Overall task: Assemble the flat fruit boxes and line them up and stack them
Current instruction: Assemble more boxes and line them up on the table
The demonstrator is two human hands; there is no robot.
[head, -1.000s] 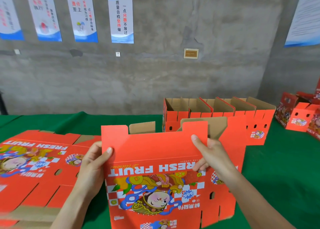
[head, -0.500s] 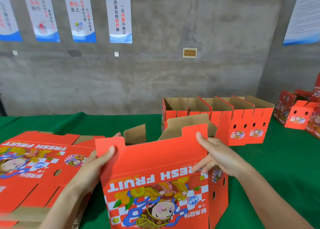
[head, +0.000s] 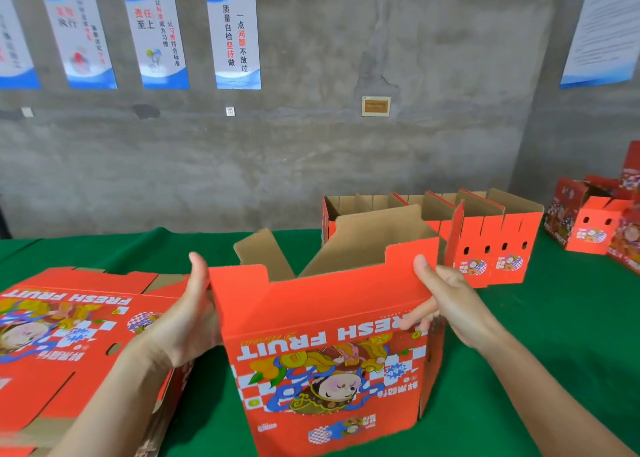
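A red "FRESH FRUIT" box (head: 322, 346) stands half opened in front of me on the green table (head: 554, 335), its print upside down and its brown top flaps raised. My left hand (head: 183, 318) grips its left edge, thumb up along the corner. My right hand (head: 450, 301) grips the right edge, thumb on the front panel's top and fingers on the front. A stack of flat red boxes (head: 59, 332) lies to the left. A row of assembled open boxes (head: 485, 238) stands behind.
More red boxes (head: 595, 224) are piled at the far right of the table. A grey concrete wall with blue-and-white posters (head: 235, 34) closes off the back. Bare green cloth shows to the right of the held box.
The box has opened from a flat sheet into a squared tube. Both hands have shifted to its side edges, and the brown flaps now stand up behind the front panel.
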